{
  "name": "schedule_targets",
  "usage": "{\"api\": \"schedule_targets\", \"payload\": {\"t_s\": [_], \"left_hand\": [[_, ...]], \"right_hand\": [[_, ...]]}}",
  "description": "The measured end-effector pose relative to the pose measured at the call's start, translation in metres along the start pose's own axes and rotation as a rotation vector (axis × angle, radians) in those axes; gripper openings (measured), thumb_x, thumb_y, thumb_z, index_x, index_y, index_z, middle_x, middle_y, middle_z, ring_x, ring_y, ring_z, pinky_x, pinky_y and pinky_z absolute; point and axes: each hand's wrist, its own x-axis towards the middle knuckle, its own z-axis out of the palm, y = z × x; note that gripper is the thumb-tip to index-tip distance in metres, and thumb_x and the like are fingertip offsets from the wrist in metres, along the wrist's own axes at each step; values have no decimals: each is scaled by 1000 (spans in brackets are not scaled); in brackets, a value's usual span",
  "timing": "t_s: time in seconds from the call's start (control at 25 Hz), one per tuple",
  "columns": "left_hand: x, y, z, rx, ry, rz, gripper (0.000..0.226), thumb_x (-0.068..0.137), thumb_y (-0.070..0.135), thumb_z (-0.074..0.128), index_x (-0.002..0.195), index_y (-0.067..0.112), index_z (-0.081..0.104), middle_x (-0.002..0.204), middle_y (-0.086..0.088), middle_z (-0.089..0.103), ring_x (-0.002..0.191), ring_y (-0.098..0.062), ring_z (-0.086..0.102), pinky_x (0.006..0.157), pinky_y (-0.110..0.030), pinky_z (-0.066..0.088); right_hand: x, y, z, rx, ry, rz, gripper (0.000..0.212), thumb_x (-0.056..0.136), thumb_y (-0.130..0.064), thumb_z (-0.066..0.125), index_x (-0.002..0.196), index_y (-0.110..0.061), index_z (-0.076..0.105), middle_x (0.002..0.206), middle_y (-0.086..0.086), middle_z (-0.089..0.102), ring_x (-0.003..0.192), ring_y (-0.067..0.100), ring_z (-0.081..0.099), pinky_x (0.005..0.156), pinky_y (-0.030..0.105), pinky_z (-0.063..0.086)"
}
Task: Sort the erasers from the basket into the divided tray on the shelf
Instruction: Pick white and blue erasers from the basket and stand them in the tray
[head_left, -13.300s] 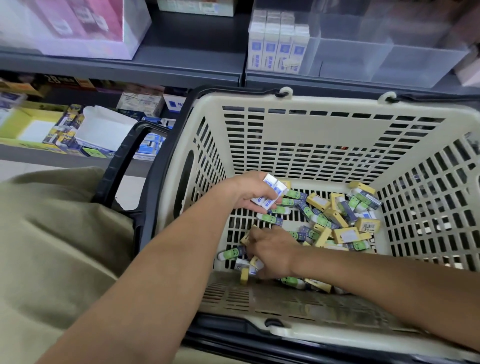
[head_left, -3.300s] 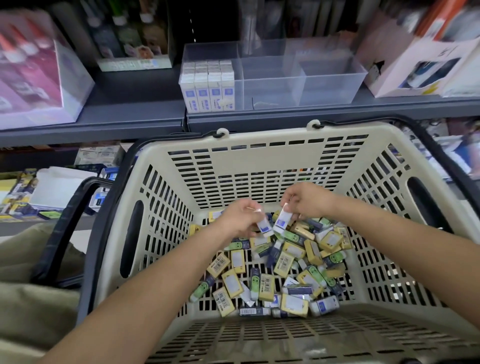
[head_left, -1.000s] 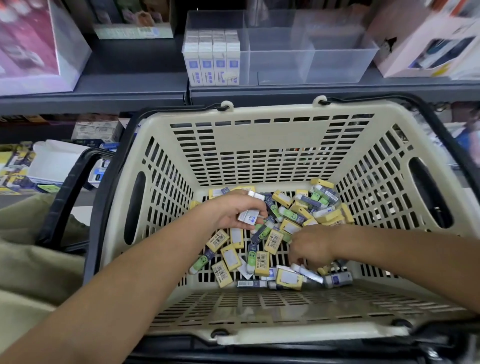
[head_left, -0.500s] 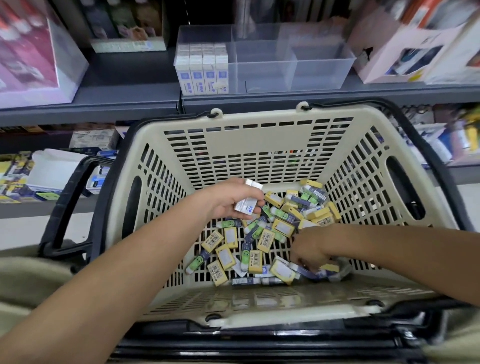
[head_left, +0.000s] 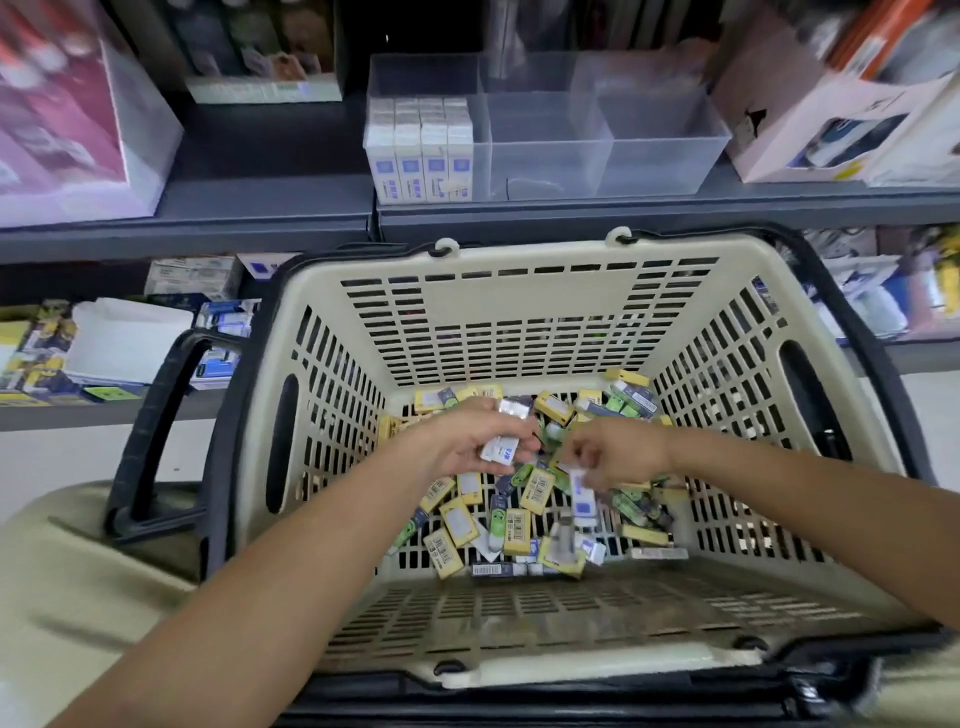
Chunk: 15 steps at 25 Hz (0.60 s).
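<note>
Matt beige plastic basket (head_left: 524, 291); clear glossy plastic divided tray (head_left: 597, 150).

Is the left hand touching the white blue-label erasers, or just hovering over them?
Touching. The head view shows the left hand curled round a few white erasers, held above the pile in the basket.

Over the basket (head_left: 519, 301), our left hand (head_left: 462, 441) grips a few white erasers (head_left: 501, 451), and our right hand (head_left: 621, 449) pinches a blue-and-white eraser (head_left: 583, 498) just above the loose pile (head_left: 524, 506). On the shelf (head_left: 260, 202), the tray's (head_left: 665, 156) left compartment holds upright white packs (head_left: 421, 156).
</note>
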Motion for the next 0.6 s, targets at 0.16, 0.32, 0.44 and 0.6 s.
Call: {"api": "schedule_targets", "payload": {"t_s": [0.16,0.32,0.44,0.6], "left_hand": [[10,-7,5,-173,177,6,26,81,-1,65,104,7,59,89,-4,67,77,-14,64,65,-28,55],[14,-8,2,-537,328,28,22,83,-10,56,100,3,58,98,-13,62,74,-19,60,53,-27,55],[12,-10,3,-670,218,27,41,81,2,69,120,-2,55,104,-14,64,87,-21,60,72,-32,58],[10,-13,2,-703,168,20,38,76,8,74,109,4,56,92,-11,63,87,-24,61,71,-32,55]], "right_hand": [[5,-12,-6,868,241,109,14,83,1,62,94,-7,57,82,10,70,65,10,67,50,17,49],[10,-20,1,1352,365,194,11,85,4,59,89,-6,55,89,14,69,78,18,70,68,24,56],[13,-33,1,1464,434,132,14,84,3,61,89,-8,54,83,11,69,80,21,68,78,30,54],[18,-39,12,781,406,-44,17,78,-5,70,88,-15,60,83,1,68,73,15,64,71,24,54]]}}
